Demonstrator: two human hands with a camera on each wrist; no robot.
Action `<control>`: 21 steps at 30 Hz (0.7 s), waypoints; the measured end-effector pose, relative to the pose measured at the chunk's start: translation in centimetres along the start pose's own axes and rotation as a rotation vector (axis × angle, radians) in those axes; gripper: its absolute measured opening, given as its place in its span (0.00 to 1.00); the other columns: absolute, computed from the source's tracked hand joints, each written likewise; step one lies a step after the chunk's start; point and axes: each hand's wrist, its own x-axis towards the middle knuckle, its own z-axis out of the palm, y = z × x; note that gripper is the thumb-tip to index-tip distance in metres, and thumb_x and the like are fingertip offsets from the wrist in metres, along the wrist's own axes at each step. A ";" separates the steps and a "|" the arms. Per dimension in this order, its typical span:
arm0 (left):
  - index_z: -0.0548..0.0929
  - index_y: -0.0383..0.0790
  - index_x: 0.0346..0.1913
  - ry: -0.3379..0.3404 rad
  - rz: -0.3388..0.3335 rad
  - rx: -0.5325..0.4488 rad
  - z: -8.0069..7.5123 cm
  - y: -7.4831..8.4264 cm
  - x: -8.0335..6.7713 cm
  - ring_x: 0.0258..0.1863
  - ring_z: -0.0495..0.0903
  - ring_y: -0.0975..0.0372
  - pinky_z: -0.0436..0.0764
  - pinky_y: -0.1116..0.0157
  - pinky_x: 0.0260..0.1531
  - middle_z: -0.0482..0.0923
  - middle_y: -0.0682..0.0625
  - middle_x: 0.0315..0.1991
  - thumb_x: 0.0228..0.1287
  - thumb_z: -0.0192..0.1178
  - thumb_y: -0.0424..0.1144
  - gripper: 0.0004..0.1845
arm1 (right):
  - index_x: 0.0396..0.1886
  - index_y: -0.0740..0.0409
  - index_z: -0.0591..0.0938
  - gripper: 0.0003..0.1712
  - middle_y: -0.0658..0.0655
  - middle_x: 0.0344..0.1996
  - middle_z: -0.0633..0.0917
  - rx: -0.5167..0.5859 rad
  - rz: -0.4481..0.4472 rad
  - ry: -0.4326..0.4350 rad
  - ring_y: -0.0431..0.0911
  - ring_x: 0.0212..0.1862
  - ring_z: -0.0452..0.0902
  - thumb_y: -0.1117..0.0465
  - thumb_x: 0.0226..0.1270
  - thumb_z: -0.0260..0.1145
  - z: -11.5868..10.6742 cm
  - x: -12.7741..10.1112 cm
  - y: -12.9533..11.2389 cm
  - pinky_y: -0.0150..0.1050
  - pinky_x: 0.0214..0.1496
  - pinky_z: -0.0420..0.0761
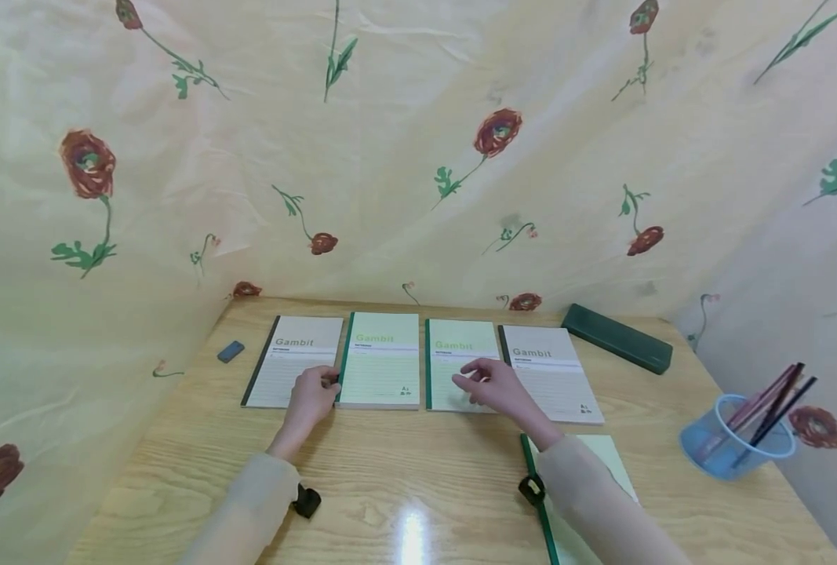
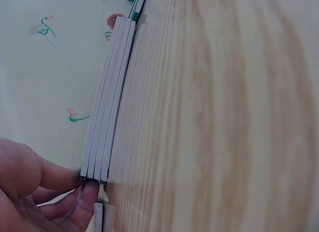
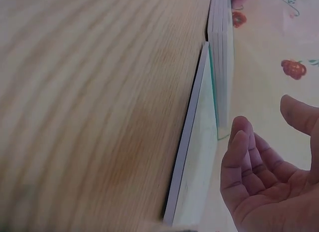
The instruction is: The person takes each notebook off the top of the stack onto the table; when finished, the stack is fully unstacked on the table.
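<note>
Four grey- and green-covered notebook piles lie side by side. My left hand [image 1: 312,396] pinches the lower spine corner of the second, a stack of green-spined notebooks [image 1: 379,369]. In the left wrist view its thumb is at the top edge of the stack [image 2: 107,107], a finger curled against the side. The black-spined notebook [image 1: 284,369] lies partly under that hand. Over the third, a green-spined notebook [image 1: 441,377], hovers my right hand [image 1: 492,384], fingers loosely bent and empty. Right of it lies another black-spined notebook [image 1: 552,388]. A single green-spined notebook [image 1: 612,455] is under my right forearm.
A dark green case [image 1: 616,337] lies at the back right. A blue pen cup [image 1: 715,451] holds several pens near the right edge. At the back left is a small blue eraser-like block [image 1: 231,351]. Flowered cloth [image 1: 404,180] hangs behind the table [image 1: 369,486].
</note>
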 end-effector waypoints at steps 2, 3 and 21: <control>0.80 0.26 0.57 0.000 -0.001 0.000 0.0 -0.1 0.1 0.49 0.80 0.49 0.80 0.54 0.47 0.82 0.37 0.49 0.68 0.58 0.25 0.16 | 0.50 0.64 0.83 0.22 0.56 0.32 0.84 -0.003 0.016 0.008 0.46 0.28 0.82 0.50 0.67 0.69 0.8 1.0 -0.3 0.38 0.32 0.80; 0.80 0.26 0.58 0.000 -0.002 -0.001 0.0 -0.1 0.1 0.50 0.80 0.49 0.80 0.54 0.47 0.82 0.37 0.49 0.68 0.58 0.25 0.16 | 0.50 0.64 0.83 0.23 0.56 0.33 0.84 -0.002 0.024 0.010 0.46 0.28 0.83 0.50 0.67 0.69 1.2 1.5 -0.4 0.37 0.32 0.81; 0.80 0.28 0.58 0.004 -0.021 0.013 0.0 0.2 0.0 0.49 0.80 0.49 0.81 0.54 0.46 0.82 0.38 0.50 0.68 0.58 0.25 0.16 | 0.34 0.64 0.85 0.16 0.53 0.21 0.81 -0.042 0.025 0.055 0.43 0.21 0.76 0.53 0.66 0.71 6.7 5.2 -2.6 0.34 0.25 0.74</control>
